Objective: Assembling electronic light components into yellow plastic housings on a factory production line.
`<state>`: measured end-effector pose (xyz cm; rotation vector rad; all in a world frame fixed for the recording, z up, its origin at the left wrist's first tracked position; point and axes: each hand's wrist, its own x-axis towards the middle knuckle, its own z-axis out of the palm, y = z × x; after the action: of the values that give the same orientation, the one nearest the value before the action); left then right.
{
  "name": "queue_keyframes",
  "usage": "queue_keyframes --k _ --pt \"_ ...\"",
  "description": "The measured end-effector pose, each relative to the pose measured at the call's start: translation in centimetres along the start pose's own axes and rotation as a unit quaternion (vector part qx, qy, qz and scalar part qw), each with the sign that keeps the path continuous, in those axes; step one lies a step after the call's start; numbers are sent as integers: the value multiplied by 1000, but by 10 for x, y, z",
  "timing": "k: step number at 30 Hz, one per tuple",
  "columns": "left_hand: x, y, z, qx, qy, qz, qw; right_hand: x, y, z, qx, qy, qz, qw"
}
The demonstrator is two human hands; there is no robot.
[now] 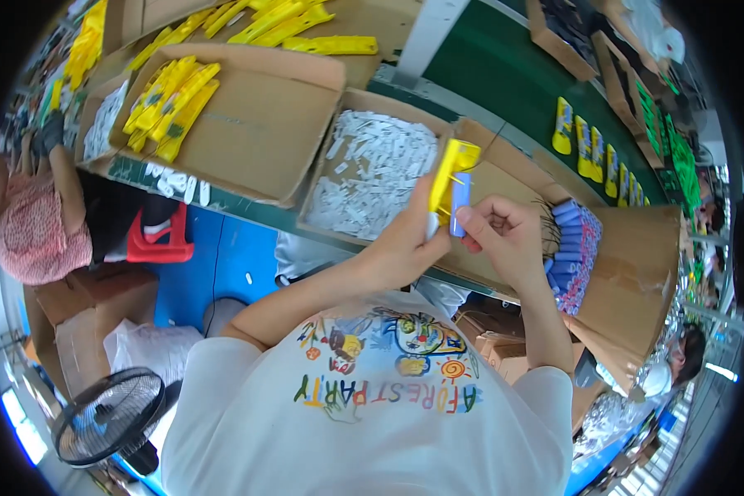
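Note:
My left hand point(401, 240) is closed around a yellow plastic casing point(463, 154), held upright over the workbench's near edge. A purple cylindrical battery cell point(460, 201) stands against the casing's right side, partly within its open face as far as I can see. The thumb and fingers of my right hand point(508, 236) pinch the cell near its lower end. Just right of that hand, several more purple cells point(566, 248) with thin dark wires lie stacked in a cardboard box point(632, 256). A small white piece shows at the casing's lower end by my left fingers.
A carton of small white plastic parts point(372, 178) stands left of my hands. Beyond it, a cardboard tray point(264, 124) holds yellow casings point(174, 103). Finished-looking yellow pieces point(587, 149) line the green bench point(492, 62). A co-worker point(37, 219) sits left; a fan point(112, 417) stands lower left.

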<state>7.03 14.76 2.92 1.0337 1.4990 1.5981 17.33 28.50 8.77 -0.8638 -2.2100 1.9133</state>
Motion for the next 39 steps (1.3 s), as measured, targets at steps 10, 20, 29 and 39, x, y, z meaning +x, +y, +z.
queue_keyframes --k 10,20,29,39 --pt "-40 7 -103 -378 176 -88 905 100 5 74 -65 -198 -102 973" --pt "-63 11 -110 -447 235 -18 863 94 26 99 -525 -268 -151 794" --pt "-62 12 -96 -314 227 -51 920 90 20 78 -348 -163 -347 856" --pt "-57 -4 -75 -273 108 -97 951 84 -11 58 -61 -148 -256 953"
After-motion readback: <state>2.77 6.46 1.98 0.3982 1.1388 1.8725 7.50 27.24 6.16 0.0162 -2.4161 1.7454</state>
